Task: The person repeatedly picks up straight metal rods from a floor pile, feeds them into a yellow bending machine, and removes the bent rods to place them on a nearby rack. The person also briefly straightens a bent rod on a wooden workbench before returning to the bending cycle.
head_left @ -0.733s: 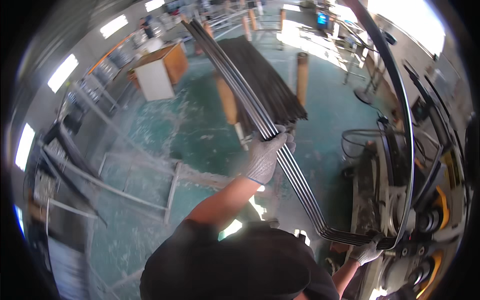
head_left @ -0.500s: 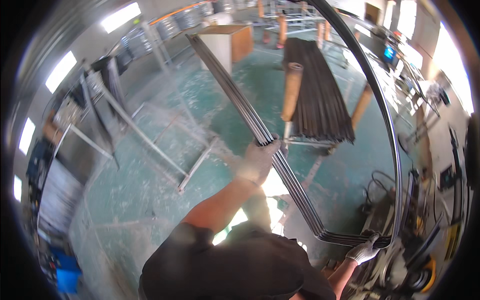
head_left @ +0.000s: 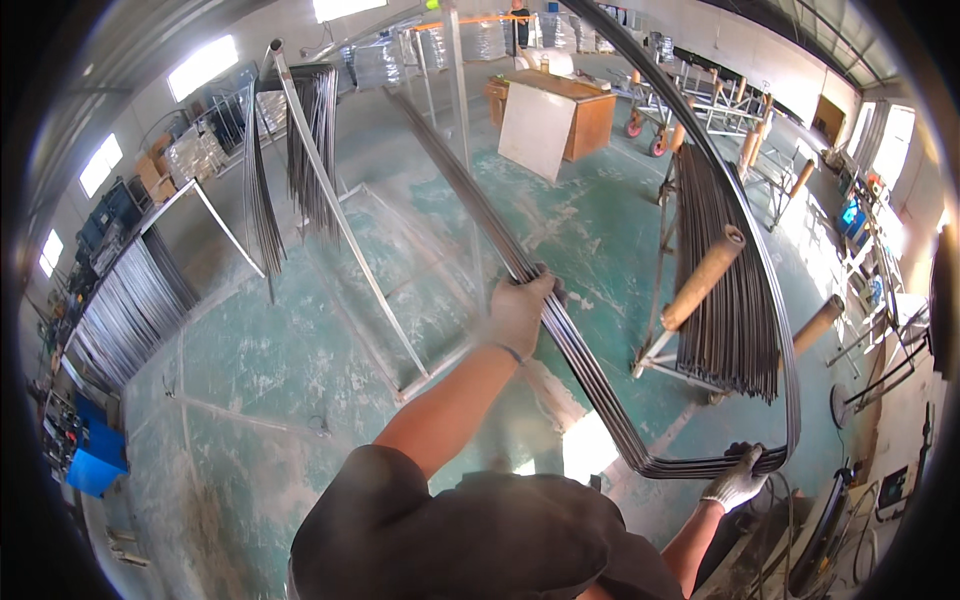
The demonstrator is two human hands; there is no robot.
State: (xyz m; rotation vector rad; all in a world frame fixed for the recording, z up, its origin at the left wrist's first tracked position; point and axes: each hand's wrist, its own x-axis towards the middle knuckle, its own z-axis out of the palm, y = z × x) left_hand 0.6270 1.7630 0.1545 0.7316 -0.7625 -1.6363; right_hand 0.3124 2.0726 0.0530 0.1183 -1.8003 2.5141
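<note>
Left hand [head_left: 520, 312] is closed around the bent rod bundle [head_left: 590, 370] at mid-span; right hand [head_left: 738, 482], at 4 o'clock, apparently clamps its lower bend. Keep both grips firm and rods aligned, clear of the rack [head_left: 735, 300] at 3 o'clock.

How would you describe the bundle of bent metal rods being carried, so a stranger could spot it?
Above the green workshop floor, both gloved hands grip one bundle of dark, U-bent metal rods. Unlike the rods hanging on the rack with wooden pegs, it is held up in the air.
</note>
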